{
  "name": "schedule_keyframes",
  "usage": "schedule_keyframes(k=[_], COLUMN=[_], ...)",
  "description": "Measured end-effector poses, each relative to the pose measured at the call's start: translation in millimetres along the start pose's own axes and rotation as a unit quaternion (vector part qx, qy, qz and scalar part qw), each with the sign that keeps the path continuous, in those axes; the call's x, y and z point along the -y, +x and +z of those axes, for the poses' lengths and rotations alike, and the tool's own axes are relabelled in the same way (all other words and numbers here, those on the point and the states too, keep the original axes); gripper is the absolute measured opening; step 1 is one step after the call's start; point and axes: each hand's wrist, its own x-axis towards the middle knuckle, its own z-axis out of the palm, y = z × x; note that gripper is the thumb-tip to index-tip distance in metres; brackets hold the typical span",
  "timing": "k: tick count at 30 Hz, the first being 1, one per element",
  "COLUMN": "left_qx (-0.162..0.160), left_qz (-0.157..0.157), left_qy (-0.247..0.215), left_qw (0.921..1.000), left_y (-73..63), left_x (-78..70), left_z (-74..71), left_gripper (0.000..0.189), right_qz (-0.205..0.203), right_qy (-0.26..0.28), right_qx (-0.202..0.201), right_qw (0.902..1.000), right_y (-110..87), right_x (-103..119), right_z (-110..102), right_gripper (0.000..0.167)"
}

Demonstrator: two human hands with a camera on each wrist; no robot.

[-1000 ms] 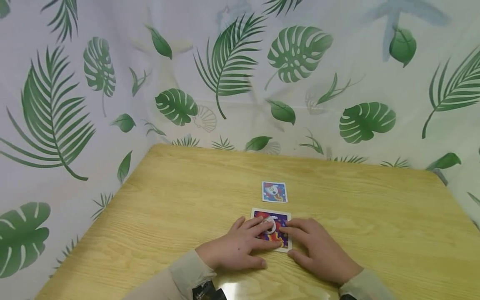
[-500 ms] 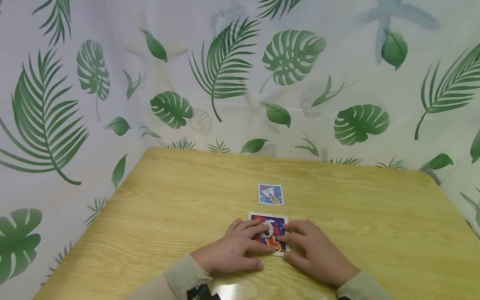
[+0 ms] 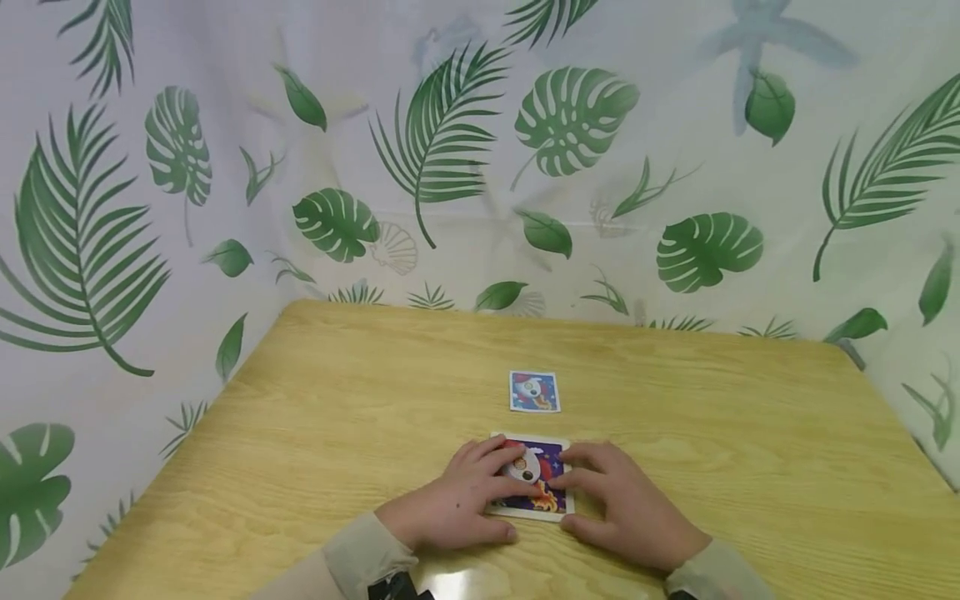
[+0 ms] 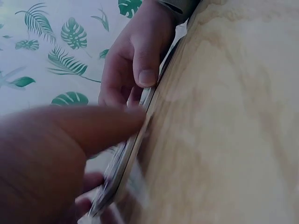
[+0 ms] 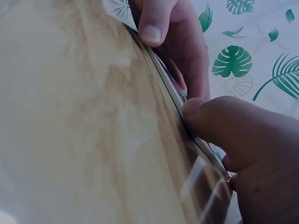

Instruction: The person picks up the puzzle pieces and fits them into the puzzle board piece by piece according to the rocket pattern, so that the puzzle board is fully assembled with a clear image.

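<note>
A square picture board (image 3: 534, 472) with a pale border lies flat on the table; a white rocket with flames shows on its purple ground. Over its left side my left hand (image 3: 465, 504) rests with extended fingers, covering part of the picture. My right hand (image 3: 626, 508) touches the right side with its fingertips, the thumb close to the near right corner. Seen from the left wrist, the board (image 4: 122, 163) is thin and both thumbs are at its near edge. The right wrist view has the same edge of the board (image 5: 205, 148) beside both thumbs.
A smaller square card (image 3: 535, 392) with a similar rocket lies just beyond the board. The wood-grain table (image 3: 375, 375) reaches back to a white curtain (image 3: 450, 167) printed with green leaves, which also runs along the left side.
The board has slid slightly toward me, widening the gap to the small card. Both hands have moved along with it, and the head view has shifted a little.
</note>
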Motion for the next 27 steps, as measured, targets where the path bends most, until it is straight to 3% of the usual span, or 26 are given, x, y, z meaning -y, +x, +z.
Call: schedule_keyframes(k=[4,9,16,21,27], left_qx=[-0.022,-0.042,-0.04,-0.039,-0.029], left_qz=[-0.08,-0.145,-0.163,-0.168,-0.174], left_qy=[-0.003,0.002,0.013,0.008,0.0], left_qw=[0.9965,0.9886,0.9857,0.9851,0.9843], left_y=[-2.1,-3.7,-4.3,-3.4,-1.5], left_x=[-0.9,4.0,7.7,7.8,5.8], left_z=[3.5,-3.9,-9.9,-7.0,-7.6], left_gripper=[0.07,0.083,0.091,0.091,0.089], right_qz=[0.026,0.063,0.093,0.113,0.128], right_qy=[0.01,0.01,-0.033,-0.06,-0.065], right_qx=[0.008,-0.004,0.0,0.025,0.025], right_qw=[0.9996,0.998,0.9951,0.9915,0.9893], right_y=[-2.2,-2.7,0.5,0.4,-2.7], right_x=[3,4,3,4,5], right_z=[1,1,1,1,1], right_gripper=[0.034,0.053,0.075,0.08,0.082])
